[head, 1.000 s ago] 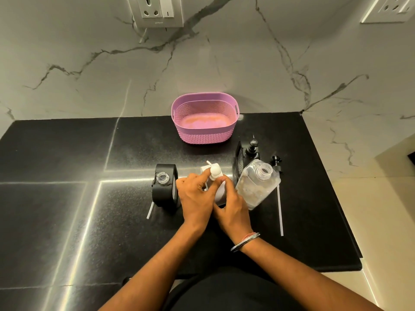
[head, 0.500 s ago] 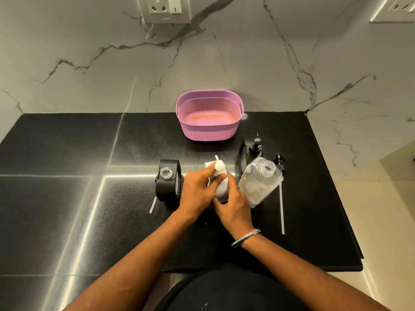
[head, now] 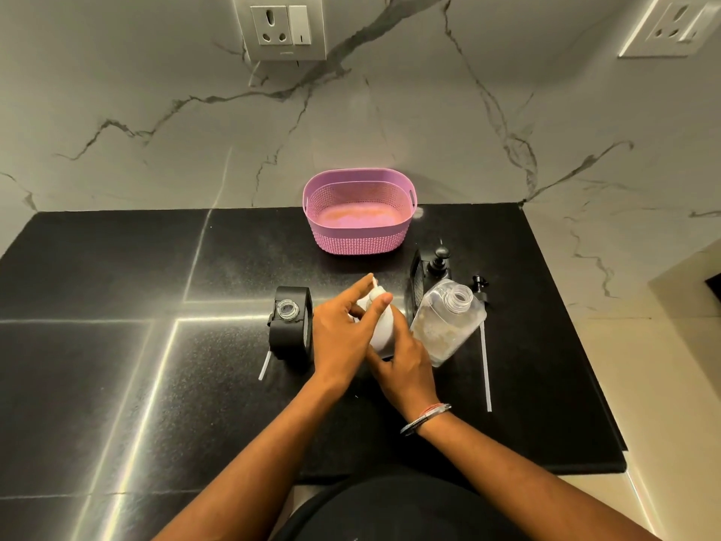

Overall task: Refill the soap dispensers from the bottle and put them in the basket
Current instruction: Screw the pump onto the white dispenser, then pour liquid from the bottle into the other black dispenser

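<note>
Right now, at the centre of the frame, your left hand [head: 338, 337] pinches the cap of the white refill bottle [head: 381, 329] while your right hand [head: 405, 363] wraps its lower body. Brace the bottle upright and twist only the cap. Open dispensers stand just left [head: 290, 324] and right [head: 446, 322]; the pink basket [head: 359, 238] waits above.
</note>
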